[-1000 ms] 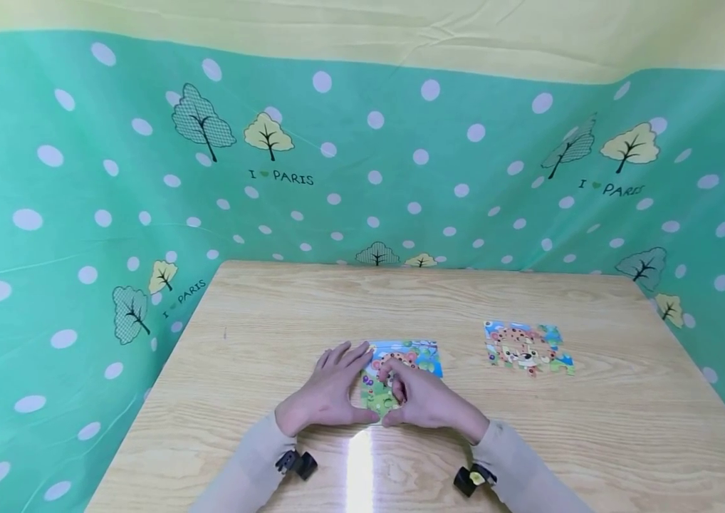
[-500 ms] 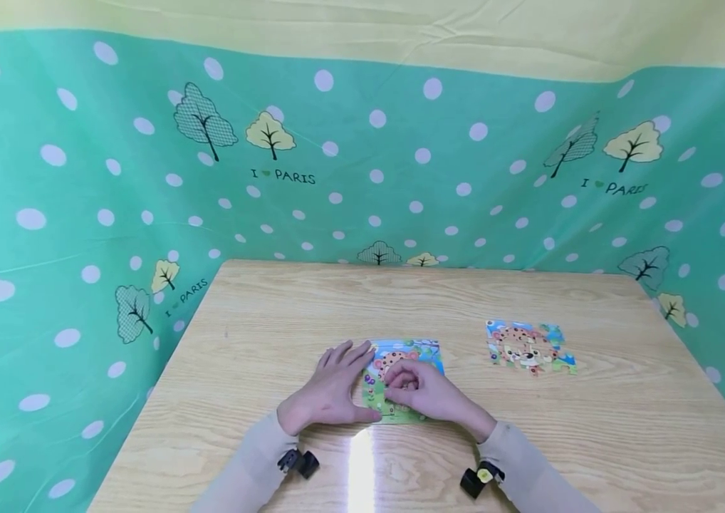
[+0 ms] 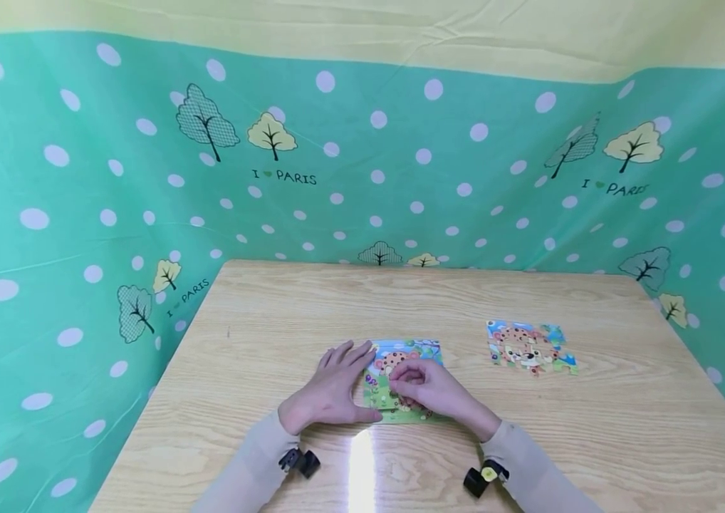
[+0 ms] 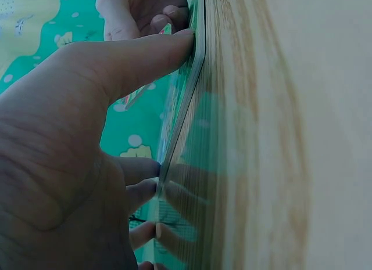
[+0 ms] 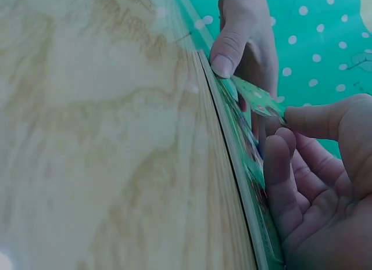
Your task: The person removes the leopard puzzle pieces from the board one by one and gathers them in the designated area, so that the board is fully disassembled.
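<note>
A colourful puzzle board (image 3: 410, 418) printed with a spotted cartoon animal lies flat on the table between both hands. My left hand (image 3: 335, 393) rests at its left side, fingers spread along the left edge and thumb on the near edge. Over the board's middle, my right hand (image 3: 431, 392) pinches a green puzzle piece (image 5: 257, 98) between thumb and fingers. In the right wrist view the piece is tilted, one end raised at the fingertips and the other end low near the left thumb. The right hand covers part of the picture.
To the right lies a second, partly joined puzzle (image 3: 523, 349) with a spotted animal face and an uneven outline. The wooden table (image 3: 625, 427) reaches back to a green dotted curtain (image 3: 401, 178). A bright light reflection shows on the table near the front.
My right hand has drawn slightly back to the right from the left thumb, and its fingers now pinch the green piece more plainly. My left hand has stayed in place.
</note>
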{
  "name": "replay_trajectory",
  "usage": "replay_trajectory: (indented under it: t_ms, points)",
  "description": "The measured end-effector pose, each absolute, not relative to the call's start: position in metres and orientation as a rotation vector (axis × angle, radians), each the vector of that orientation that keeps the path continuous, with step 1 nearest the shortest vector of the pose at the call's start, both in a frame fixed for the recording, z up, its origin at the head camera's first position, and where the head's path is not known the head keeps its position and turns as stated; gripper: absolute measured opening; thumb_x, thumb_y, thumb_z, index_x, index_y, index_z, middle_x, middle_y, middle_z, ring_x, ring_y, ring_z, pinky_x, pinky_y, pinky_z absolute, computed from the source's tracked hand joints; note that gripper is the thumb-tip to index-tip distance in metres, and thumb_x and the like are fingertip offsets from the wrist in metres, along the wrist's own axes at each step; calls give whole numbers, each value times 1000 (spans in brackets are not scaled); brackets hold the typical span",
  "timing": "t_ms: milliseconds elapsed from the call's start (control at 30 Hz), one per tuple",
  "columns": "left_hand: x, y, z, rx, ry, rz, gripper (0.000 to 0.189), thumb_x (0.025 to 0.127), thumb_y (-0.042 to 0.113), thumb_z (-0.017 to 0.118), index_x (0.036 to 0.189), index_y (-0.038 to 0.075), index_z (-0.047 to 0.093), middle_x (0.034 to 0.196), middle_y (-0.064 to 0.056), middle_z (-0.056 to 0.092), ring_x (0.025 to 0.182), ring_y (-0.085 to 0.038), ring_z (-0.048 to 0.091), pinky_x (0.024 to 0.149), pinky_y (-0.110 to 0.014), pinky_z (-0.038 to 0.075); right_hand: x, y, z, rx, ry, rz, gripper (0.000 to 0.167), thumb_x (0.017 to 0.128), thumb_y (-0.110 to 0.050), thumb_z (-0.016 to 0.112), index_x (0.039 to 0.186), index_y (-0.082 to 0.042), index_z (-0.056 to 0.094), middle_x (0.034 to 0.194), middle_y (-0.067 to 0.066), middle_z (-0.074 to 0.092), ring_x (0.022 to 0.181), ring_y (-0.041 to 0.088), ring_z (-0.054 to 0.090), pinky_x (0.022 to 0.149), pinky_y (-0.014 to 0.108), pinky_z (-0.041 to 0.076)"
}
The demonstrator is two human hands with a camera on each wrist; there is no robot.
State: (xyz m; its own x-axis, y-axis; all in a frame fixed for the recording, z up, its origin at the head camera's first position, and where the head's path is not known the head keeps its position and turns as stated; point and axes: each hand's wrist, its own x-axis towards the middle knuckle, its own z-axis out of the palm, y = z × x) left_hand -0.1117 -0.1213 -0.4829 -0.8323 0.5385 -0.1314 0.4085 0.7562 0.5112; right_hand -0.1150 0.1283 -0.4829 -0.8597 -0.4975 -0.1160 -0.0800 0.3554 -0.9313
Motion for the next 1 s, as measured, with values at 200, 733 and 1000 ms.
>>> replay_trajectory:
  t_ms: [200, 733, 1000]
  points:
    - [-111, -122, -483, 748, 2683, 702, 113, 81, 63, 81, 168, 11, 32, 179, -8, 24, 165, -42, 14, 133, -67, 10, -115, 133, -481, -470, 2223, -1547, 23, 101, -19, 73, 112, 1, 73, 96, 13, 75, 71, 9, 64, 60, 22, 56]
    - [-112, -122, -485, 754, 2685, 701, 112, 82, 64, 80, 169, 12, 31, 179, -7, 23, 165, -42, 14, 133, -67, 10, -115, 150, -480, -373, 2170, -1621, 29, 101, -21, 75, 118, 2, 71, 90, 12, 76, 64, 10, 64, 57, 23, 59]
    - [-110, -122, -485, 736, 2688, 678, 114, 81, 65, 79, 170, 14, 29, 180, -4, 21, 166, -39, 12, 133, -65, 9, -114, 167, -481, -345, 2198, -1628, 28, 101, -21, 74, 118, 1, 71, 94, 11, 78, 64, 9, 63, 58, 24, 60]
